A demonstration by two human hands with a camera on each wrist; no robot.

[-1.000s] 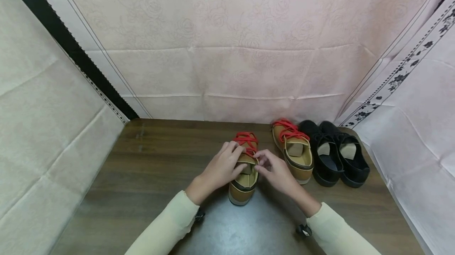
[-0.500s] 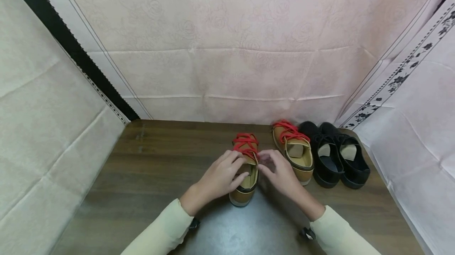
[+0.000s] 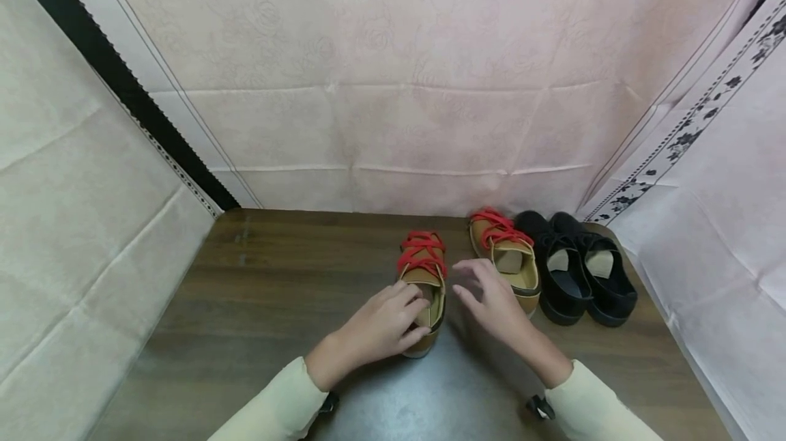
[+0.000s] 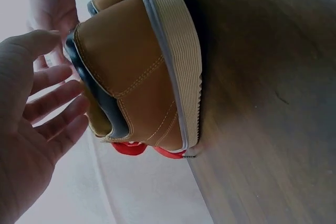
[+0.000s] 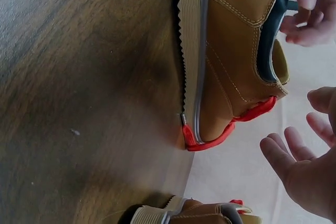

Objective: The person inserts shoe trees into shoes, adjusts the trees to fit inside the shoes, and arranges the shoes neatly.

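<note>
A brown lace-up shoe (image 3: 434, 278) with red laces (image 3: 422, 250) stands upright on the wooden surface, toe toward the back wall. My left hand (image 3: 371, 323) hovers at its opening and heel, fingers loosely bent. In the left wrist view, the thumb is close to the dark heel collar of the shoe (image 4: 123, 51); whether it touches cannot be told. My right hand (image 3: 491, 299) is held off the shoe's right side, fingers spread and holding nothing. The right wrist view shows a red lace (image 5: 215, 141) hanging down the shoe's side to the surface.
The matching brown shoe (image 3: 500, 239) stands to the right, partly behind my right hand. Beside it are two black shoes (image 3: 561, 284) near the right wall. Patterned pale sheets (image 3: 393, 127) enclose the back and both sides of the wooden surface (image 3: 276, 277).
My left hand has moved from the laces back toward the heel. My right hand has drawn away to the right from the shoe's edge. The shoe stays in place.
</note>
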